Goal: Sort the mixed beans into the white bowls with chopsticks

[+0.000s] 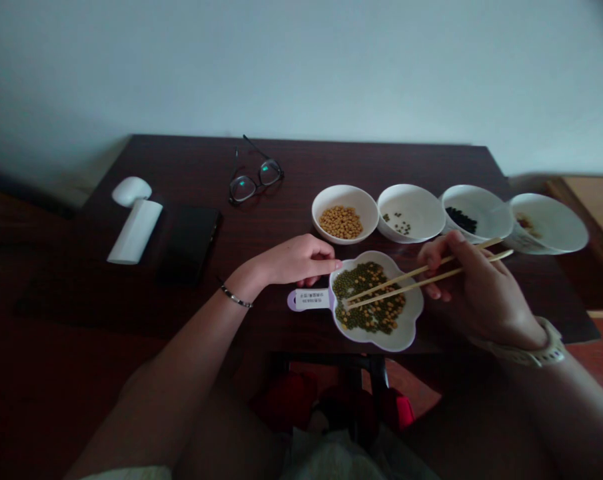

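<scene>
- My right hand (pixel 474 293) covers the upper ends of the chopsticks (pixel 421 280).
- I cannot read the print on the dish's label (pixel 311 299); it is too small.
- The contents of the far-right bowl (pixel 551 223) are too blurred to identify.

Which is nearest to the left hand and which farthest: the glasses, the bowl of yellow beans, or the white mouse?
1. Bowl of yellow beans, just beyond the left hand, to its right.
2. Glasses, farther back.
3. White mouse, far left.
</scene>
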`<state>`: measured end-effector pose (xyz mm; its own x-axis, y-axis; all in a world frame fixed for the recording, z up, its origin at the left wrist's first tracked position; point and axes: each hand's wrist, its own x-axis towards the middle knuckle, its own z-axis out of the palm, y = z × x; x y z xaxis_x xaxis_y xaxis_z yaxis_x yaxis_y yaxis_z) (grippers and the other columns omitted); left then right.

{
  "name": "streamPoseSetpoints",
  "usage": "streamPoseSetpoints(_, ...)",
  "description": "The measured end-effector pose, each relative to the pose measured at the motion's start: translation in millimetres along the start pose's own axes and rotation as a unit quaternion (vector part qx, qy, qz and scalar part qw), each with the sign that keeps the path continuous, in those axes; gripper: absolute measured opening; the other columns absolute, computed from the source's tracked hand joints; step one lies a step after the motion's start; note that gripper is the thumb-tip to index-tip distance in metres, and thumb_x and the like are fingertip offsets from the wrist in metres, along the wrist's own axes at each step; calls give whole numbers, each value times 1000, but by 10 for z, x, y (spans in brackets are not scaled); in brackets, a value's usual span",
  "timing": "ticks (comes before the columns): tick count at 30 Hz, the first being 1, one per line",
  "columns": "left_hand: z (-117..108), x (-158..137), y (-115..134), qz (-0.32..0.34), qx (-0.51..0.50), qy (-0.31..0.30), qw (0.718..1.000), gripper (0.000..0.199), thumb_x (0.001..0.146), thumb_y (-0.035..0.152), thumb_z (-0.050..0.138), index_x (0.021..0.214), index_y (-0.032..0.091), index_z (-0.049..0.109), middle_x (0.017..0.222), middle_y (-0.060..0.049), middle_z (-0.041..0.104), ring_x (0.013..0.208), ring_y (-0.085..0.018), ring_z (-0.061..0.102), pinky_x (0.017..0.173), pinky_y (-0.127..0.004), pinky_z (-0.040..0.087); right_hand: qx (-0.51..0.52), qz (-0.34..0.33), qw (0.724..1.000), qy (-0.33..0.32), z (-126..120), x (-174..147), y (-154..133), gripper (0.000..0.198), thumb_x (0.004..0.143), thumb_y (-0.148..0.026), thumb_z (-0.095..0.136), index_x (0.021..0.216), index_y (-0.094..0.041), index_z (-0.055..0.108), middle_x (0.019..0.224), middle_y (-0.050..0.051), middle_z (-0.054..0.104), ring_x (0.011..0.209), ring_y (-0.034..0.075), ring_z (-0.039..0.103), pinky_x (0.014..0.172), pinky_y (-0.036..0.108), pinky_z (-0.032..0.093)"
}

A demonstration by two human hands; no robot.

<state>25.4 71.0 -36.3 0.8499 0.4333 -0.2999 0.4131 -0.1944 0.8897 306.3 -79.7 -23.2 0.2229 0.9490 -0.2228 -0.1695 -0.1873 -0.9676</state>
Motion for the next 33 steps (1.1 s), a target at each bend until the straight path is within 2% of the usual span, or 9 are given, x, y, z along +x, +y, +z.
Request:
streamPoseSetpoints(5,4,-4,-3,2,-5,2,1000,40,105,48,66,79,18,68,59,1,64,49,-10,56,51,-23,39,50,-34,998,33,-26,47,-22,48,106,-54,68,74,-19,70,75,3,60,47,9,50,39,23,38)
streamPoseSetpoints(11,0,-6,0,-4,-7,-2,1000,40,105,48,65,77,18,66,60,1,64,49,-9,55,51,-23,39,184,-70,976,90,-69,180,-37,41,99,-45,79,72,-17,66,72,0,55,49,7,51,36,16,36)
streamPoseSetpoints(17,-4,-8,4,-9,0,-6,1000,40,106,49,63,80,18,67,60,2,64,50,-9,56,51,-23,40,308,-101,934,149,-43,255,-41,46,114,-36,56,75,-14,66,73,0,58,53,6,56,40,11,42)
streamPoseSetpoints(23,-4,-11,19,-7,11,-9,1000,41,107,48,63,80,18,67,62,1,64,51,-9,56,53,-23,40,279,-122,939,163,54,254,-28,54,118,-40,48,77,-14,71,73,2,64,58,10,65,45,14,51)
streamPoseSetpoints(29,-4,-9,-1,-10,6,-7,1000,41,106,49,64,79,18,66,61,1,64,50,-9,55,52,-23,39,259,-138,935,198,-7,276,-107,57,116,-36,44,70,-14,68,71,1,58,54,9,58,39,16,43)
streamPoseSetpoints(33,-1,-4,-2,-13,-2,-9,1000,42,106,50,64,78,19,65,60,2,64,49,-9,55,52,-22,39,196,-193,939,208,-74,279,-129,57,117,-35,46,66,-16,64,69,0,53,54,10,55,35,19,36)
